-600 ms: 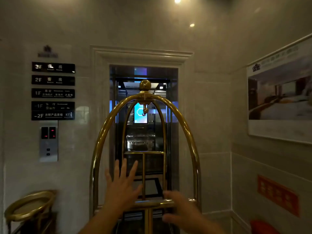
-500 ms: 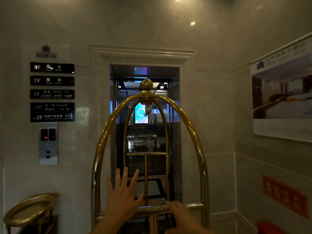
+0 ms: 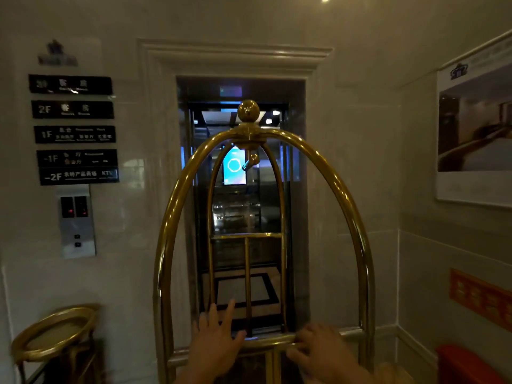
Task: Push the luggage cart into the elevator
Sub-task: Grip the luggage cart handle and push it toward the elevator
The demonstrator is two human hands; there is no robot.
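Note:
A brass luggage cart with a tall arched frame and a ball finial stands right in front of me, facing the open elevator. The cabin's lit blue screen and floor mat show through the arches. My left hand lies on the cart's horizontal crossbar with its fingers spread upward. To its right, my right hand has its fingers curled over the same bar. The cart's base and wheels are below the frame.
The marble door frame is barely wider than the cart. Left wall: floor signs and a call panel. A brass ash stand stands at bottom left. On the right wall hangs a poster, with a red object below.
The cart and elevator doorway now look larger and nearer. My left hand has come down onto the crossbar, and my right hand has curled over it.

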